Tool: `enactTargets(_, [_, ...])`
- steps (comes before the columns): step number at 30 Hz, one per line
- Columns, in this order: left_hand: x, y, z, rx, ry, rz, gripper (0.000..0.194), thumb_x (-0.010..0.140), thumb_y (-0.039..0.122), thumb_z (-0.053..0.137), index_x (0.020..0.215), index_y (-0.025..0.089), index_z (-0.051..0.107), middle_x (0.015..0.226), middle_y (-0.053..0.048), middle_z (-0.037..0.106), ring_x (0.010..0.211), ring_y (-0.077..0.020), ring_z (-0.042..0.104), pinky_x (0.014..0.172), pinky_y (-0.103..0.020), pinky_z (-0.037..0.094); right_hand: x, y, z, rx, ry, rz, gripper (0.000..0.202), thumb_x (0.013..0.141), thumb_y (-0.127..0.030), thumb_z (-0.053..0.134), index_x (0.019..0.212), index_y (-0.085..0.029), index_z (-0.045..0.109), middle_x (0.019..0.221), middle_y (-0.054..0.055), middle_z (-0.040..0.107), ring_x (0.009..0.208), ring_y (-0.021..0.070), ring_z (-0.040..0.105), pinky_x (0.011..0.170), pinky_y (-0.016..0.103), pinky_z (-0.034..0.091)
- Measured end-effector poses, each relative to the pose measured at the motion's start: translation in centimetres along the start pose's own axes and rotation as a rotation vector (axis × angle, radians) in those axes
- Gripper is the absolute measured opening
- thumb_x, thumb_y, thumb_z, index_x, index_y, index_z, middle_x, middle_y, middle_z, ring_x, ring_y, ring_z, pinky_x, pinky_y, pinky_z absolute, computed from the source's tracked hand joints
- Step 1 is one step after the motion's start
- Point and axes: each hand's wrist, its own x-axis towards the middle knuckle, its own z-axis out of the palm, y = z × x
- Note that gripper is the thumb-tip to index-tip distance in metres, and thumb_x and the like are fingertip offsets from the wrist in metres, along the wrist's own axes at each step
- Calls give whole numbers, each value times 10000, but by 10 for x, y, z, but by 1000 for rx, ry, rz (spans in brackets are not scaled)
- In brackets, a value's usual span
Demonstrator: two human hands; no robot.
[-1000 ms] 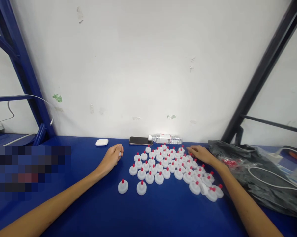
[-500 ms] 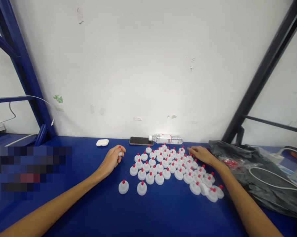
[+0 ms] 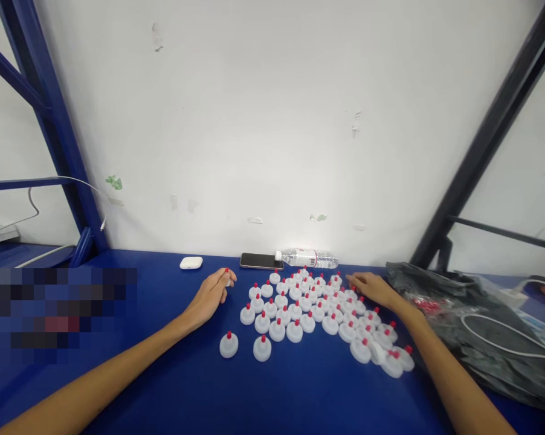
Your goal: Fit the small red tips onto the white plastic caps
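Several white round plastic caps with red tips [image 3: 295, 331] stand in a loose cluster on the blue table [image 3: 272, 399]. My left hand [image 3: 212, 294], left of the cluster, is closed around one white cap with a red tip [image 3: 227, 271]; the fingers hide most of it. Two more caps [image 3: 228, 345] sit apart, nearer to me. At the cluster's right back edge, my right hand [image 3: 371, 286] rests low on the table, fingers reaching left beside the caps. I see nothing held in it.
Along the wall lie a white earphone case [image 3: 191, 263], a phone [image 3: 261, 261] and a clear water bottle [image 3: 306, 258]. Black plastic bags [image 3: 481, 344] spread on the right, with a bag of red pieces [image 3: 431, 304] and a white cable [image 3: 494, 342]. Metal posts [image 3: 485, 133] stand at both sides.
The whole view has shifted slightly. In my left hand the cap has turned a little, and its white part is now more covered by the fingers. My right hand stays in place.
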Motion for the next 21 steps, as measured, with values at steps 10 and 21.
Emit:
enactTargets(10, [-6, 6, -1, 32, -77, 10, 369, 988, 488, 415, 1046, 178, 606, 1073, -57, 677, 496, -85, 604, 526, -246, 409, -3, -4, 1, 80, 36, 11, 335, 1008, -470, 555, 953, -160, 669, 868, 8, 683, 733, 138, 651, 723, 321, 562])
enactTargets(21, [-8, 9, 1, 32, -27, 64, 360, 1002, 495, 402, 1051, 213, 619, 835, 31, 565, 480, -63, 485, 500, -220, 373, -35, -56, -52, 263, 706, 89, 480, 949, -537, 408, 654, -229, 630, 465, 4, 481, 484, 203, 501, 582, 355, 384])
